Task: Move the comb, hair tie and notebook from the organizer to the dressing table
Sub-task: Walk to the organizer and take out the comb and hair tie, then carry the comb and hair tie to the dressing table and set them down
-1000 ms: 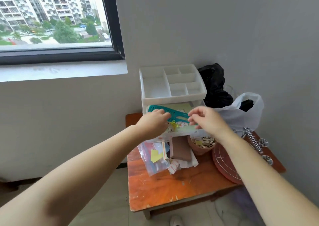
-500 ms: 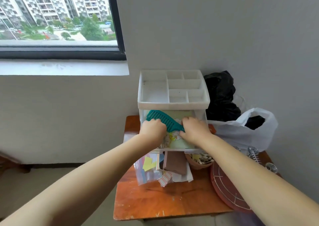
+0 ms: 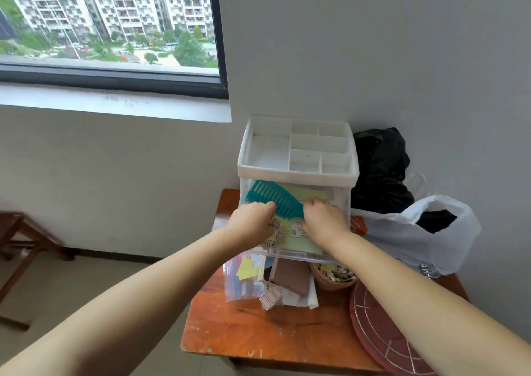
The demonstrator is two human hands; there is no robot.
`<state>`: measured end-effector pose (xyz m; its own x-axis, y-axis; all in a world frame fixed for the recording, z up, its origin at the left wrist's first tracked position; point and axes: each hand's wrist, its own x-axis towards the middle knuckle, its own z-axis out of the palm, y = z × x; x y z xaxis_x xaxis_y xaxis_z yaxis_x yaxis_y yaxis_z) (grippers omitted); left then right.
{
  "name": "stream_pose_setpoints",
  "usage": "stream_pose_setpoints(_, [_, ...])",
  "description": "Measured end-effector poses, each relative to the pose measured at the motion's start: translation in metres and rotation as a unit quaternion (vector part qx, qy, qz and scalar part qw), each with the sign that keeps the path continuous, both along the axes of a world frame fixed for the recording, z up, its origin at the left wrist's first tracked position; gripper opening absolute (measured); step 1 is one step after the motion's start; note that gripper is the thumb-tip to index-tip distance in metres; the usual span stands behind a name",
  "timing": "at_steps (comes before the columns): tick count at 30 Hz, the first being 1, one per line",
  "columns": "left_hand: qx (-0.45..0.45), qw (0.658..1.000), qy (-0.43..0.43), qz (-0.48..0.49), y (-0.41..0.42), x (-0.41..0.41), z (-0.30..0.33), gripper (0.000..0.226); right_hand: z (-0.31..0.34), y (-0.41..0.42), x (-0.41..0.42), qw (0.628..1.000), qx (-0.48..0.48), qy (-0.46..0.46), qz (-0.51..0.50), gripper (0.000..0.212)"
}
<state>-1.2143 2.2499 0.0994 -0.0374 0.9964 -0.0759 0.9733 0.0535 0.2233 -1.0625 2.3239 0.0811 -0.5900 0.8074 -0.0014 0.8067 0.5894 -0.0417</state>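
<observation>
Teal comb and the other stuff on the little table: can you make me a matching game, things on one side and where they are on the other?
Things:
1. teal plastic comb
2. brown clay pot
3. black plastic bag
4. round red wire-ringed mat

Places:
A. against the wall, right of the white organizer
B. in the clear drawer, between the left hand and right hand
C. at the table's front right corner
D. on the table, just below the drawer's right end

Pairs: 1-B, 2-D, 3-A, 4-C
</observation>
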Motion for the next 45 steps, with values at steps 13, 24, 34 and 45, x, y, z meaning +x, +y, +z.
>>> stream_pose_setpoints(13, [-0.011,0.958,-0.261,0.121,-0.011,-0.014,0.018,0.013,0.03,0.013,0.012,0.981,-0.177,0.081,0.0,0.015])
stream_pose_setpoints(24, [0.089,0.83,-0.513,0.202,-0.109,-0.057,0.059,0.019,0.077,-0.04,-0.004,0.958,-0.223,0.175,0.047,0.015])
stream_pose_setpoints(34, [0.195,0.71,-0.49,0.466,-0.447,-0.158,0.023,0.022,0.025,-0.3,-0.215,0.915,-0.295,0.154,0.228,0.013])
stream_pose_setpoints(45, [0.324,0.36,-0.372,0.792,-0.881,-0.096,-0.051,0.011,-0.047,-0.731,-0.354,0.714,-0.531,-0.04,0.455,0.016])
